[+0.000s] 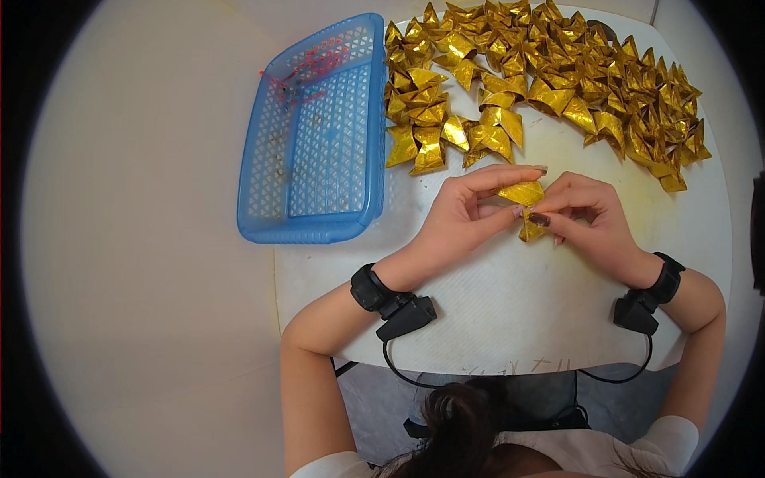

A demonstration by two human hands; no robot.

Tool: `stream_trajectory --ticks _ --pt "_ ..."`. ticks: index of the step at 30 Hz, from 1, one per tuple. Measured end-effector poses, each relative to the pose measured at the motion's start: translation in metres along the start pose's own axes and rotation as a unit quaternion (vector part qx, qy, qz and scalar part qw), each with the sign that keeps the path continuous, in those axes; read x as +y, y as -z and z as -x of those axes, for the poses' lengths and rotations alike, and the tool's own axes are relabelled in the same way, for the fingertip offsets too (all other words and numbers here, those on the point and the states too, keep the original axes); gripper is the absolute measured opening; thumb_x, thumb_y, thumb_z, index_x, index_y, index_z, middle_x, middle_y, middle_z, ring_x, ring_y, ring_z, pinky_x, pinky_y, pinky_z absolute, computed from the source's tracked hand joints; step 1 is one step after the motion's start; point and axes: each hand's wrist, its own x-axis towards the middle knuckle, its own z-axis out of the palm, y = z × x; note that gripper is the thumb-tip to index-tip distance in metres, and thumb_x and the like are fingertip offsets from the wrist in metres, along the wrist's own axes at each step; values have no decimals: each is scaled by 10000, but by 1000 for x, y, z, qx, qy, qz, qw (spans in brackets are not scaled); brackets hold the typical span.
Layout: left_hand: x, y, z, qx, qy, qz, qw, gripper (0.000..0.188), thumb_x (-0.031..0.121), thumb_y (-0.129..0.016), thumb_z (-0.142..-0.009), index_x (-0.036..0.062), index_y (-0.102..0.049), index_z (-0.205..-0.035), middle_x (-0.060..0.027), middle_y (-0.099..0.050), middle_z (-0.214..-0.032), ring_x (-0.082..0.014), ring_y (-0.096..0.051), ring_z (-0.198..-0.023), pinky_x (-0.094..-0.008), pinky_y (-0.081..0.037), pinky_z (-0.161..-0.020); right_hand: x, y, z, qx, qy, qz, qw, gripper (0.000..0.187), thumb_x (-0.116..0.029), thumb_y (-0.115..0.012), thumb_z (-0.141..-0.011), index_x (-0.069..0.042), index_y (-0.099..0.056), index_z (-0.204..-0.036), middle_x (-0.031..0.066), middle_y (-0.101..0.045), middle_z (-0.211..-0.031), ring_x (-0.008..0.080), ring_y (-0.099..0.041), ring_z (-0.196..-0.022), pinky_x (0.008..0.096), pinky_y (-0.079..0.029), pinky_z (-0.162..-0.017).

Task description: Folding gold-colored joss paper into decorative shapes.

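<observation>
Between my two hands, above the middle of the white table, is a small piece of folded gold foil paper (522, 192). My left hand (480, 209) grips it from the left, thumb below and fingers stretched along its upper edge. My right hand (594, 215) pinches it from the right, with thumb and index finger meeting near the left thumb tip. A narrow part of the gold paper shows below the thumbs. The fingers hide much of its shape. Just beyond my hands lies a large pile of folded gold paper ingots (590, 76), pointed at their ends.
A blue plastic basket (369, 159) with perforated walls stands at the far left, with small red bits in it. The white table (478, 319) has a curved edge near my body. Black wrist straps with cabled devices (406, 317) sit on both my wrists.
</observation>
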Motion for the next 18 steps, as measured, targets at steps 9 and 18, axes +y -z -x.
stream_trajectory --ticks 9,18 --pt "-2 1 0 7 1 -17 1000 428 -79 -542 -833 17 -526 -1250 -95 -513 -1288 -125 -522 -1104 -270 -472 -888 -1 -1 0 3 -1 30 1000 188 -18 -609 -822 -19 -657 -1003 52 -588 -874 71 -583 -613 188 -453 -552" --pt "-4 2 0 9 2 -40 999 418 -92 -541 -818 12 -549 -1222 -87 -531 -1250 -133 -528 -1091 -258 -475 -877 -2 -1 0 5 -20 20 1000 141 -28 -634 -800 -17 -588 -933 8 -601 -830 33 -567 -596 168 -425 -546"
